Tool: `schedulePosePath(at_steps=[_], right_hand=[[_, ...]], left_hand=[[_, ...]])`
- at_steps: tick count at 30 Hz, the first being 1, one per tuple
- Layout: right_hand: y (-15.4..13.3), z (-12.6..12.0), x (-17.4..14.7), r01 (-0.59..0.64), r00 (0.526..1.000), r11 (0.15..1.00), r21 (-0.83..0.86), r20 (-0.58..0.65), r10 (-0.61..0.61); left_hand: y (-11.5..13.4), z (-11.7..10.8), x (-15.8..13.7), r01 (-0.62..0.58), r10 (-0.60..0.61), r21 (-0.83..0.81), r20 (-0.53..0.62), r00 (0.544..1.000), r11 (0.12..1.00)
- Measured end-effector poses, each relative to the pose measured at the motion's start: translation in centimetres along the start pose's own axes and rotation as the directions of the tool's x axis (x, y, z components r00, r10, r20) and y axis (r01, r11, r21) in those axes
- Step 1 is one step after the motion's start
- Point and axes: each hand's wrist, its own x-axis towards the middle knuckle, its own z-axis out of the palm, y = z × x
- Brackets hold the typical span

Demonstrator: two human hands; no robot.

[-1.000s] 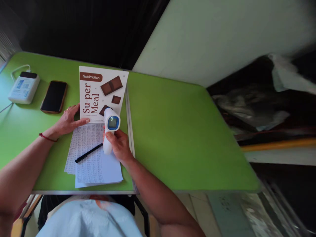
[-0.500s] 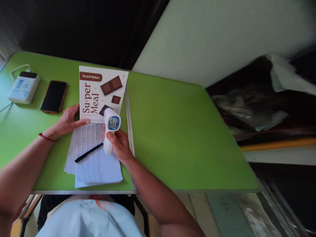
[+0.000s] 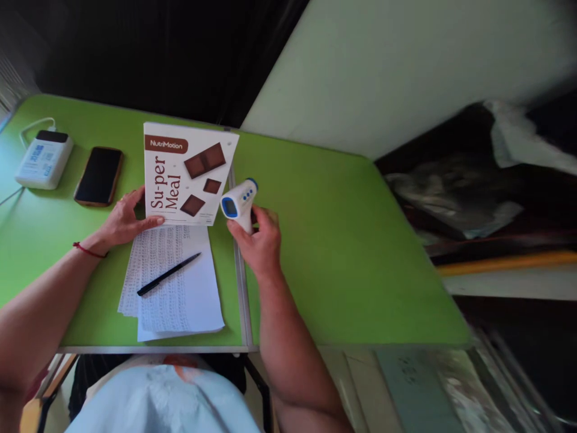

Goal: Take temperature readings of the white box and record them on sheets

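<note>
The right hand has its grip closed around a thermometer, held up just right of the box, screen facing the wearer. The left hand grasps the box's lower left corner, thumb in front. Papers carrying a pen adjoin the box's near edge; to the left lie a phone and a white device. The green table has a pale seam. Beyond are a dark panel and pale wall; rightward, a blurred, yellow-edged shelf.
</note>
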Motion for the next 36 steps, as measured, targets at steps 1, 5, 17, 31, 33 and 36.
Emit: schedulePosePath(at_steps=[1,5,17,31,33,36], right_hand=[[0.5,-0.1,0.3,-0.010,0.999,0.998,-0.069,0.038,0.013],[1.8,-0.2,0.5,-0.030,0.981,0.969,-0.243,0.177,0.075],[2.0,0.0,0.1,0.058,0.976,0.893,-0.447,0.215,0.045],[-2.4,0.8,-3.4,0.468,0.559,0.857,0.213,0.679,-0.475],[-2.4,0.7,-3.3,0.483,0.549,0.845,0.229,0.672,-0.497],[-2.6,0.5,-3.0,0.431,0.633,0.866,0.254,0.599,-0.490]], left_hand=[[-0.2,0.1,0.0,0.011,-0.010,0.037,-0.026,1.000,0.999],[-0.9,0.5,0.1,0.076,-0.054,0.196,-0.117,0.992,0.978],[-2.7,1.2,0.2,0.173,-0.099,0.360,-0.214,0.972,0.917],[-1.9,0.8,0.1,0.151,-0.159,0.418,-0.015,0.987,0.896],[-1.9,0.9,0.0,0.149,-0.161,0.422,-0.008,0.987,0.894],[-1.9,1.2,0.0,0.165,-0.165,0.426,-0.037,0.986,0.889]])
